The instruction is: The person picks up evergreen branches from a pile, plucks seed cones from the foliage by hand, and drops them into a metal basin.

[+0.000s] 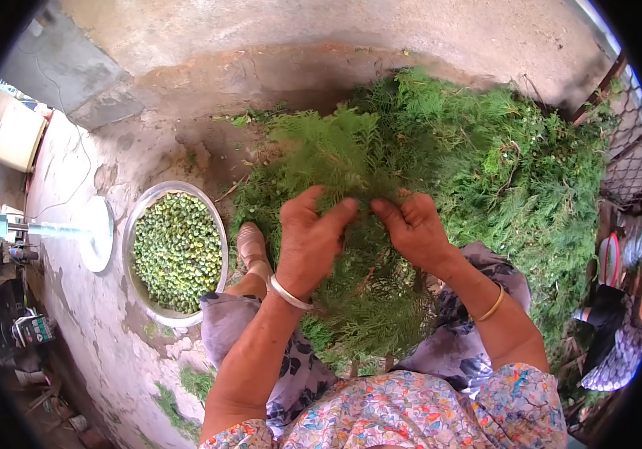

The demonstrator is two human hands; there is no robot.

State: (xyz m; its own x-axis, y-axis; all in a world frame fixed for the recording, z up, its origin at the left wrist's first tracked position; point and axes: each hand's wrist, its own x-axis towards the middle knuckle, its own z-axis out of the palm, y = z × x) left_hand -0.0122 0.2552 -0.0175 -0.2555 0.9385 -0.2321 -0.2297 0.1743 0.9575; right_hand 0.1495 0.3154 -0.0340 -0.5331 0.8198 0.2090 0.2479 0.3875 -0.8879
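Both hands are close together above my lap, fingers pinched on a feathery green conifer branch (328,142). My left hand (309,232), with a silver bangle at its wrist, grips the branch from the left. My right hand (414,228), with a gold bangle, is closed at the branch just to the right; its fingertips nearly meet those of the left. More cut green sprigs (373,318) lie across my lap between the knees. To the left on the floor is a metal basin (226,254) holding many small green cones or berries (178,251).
A large heap of green branches (515,187) spreads on the right, against a wall (336,26). A round white base with a pole (96,233) stands left of the basin. A wire mesh fence (631,150) and another person's dark clothing (605,314) are at the far right.
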